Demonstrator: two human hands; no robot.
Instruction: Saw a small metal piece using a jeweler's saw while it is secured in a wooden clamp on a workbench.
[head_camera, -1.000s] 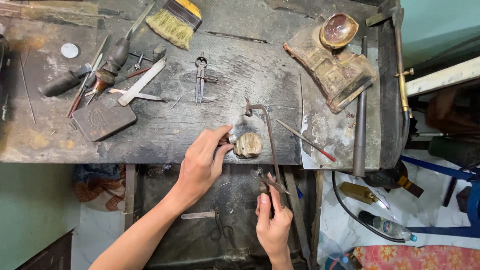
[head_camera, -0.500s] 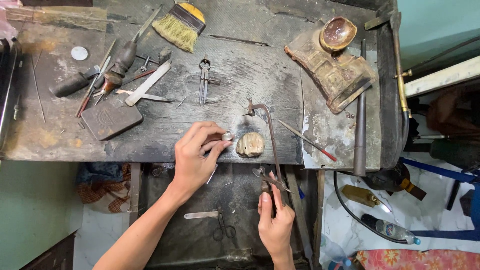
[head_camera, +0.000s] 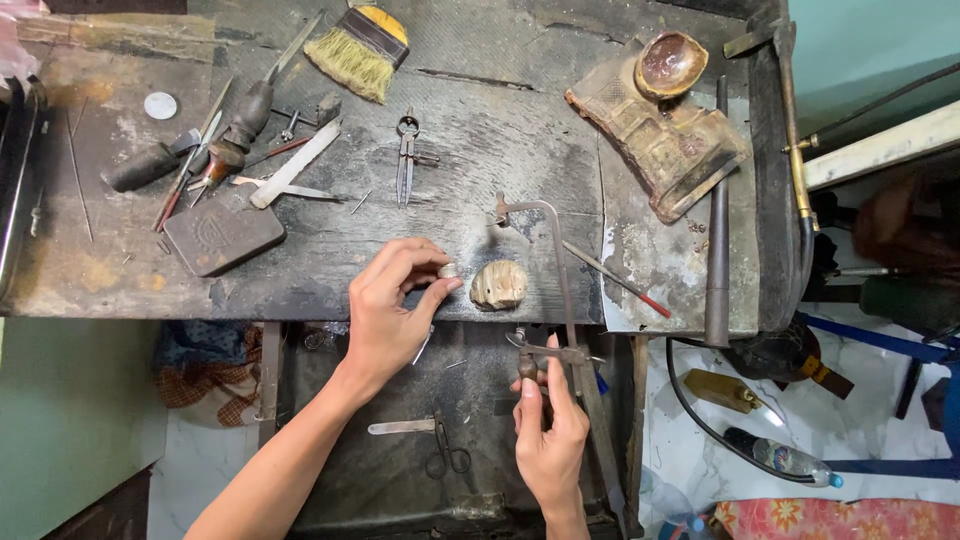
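Nearest to the person, the right hand (head_camera: 550, 430) is closed around the handle end of a thin metal jeweller's saw frame (head_camera: 545, 285), fingers wrapped at the clamp, the frame rising from there up over the edge of the worn dark wooden counter (head_camera: 480, 170). Just left of it the left hand (head_camera: 395, 310) is pinched shut, thumb and fingertips together on a small pale piece (head_camera: 447, 270) held at the counter's front edge; what the piece is I cannot tell. Just beside those fingers, between the hand and the saw frame, sits a rounded tan shell-like lump (head_camera: 498, 284). Below the counter, a pair of small scissors (head_camera: 445, 450) lies on a dark lower tray. Further in, a flat dark metal block (head_camera: 222, 235) lies to the left, a pair of steel dividers (head_camera: 407, 155) near the middle and a red-tipped thin rod (head_camera: 615, 280) to the right. At the far edge rest a straw-bristled brush (head_camera: 362, 52) and a battered brownish block carrying a small round bowl (head_camera: 670, 65).
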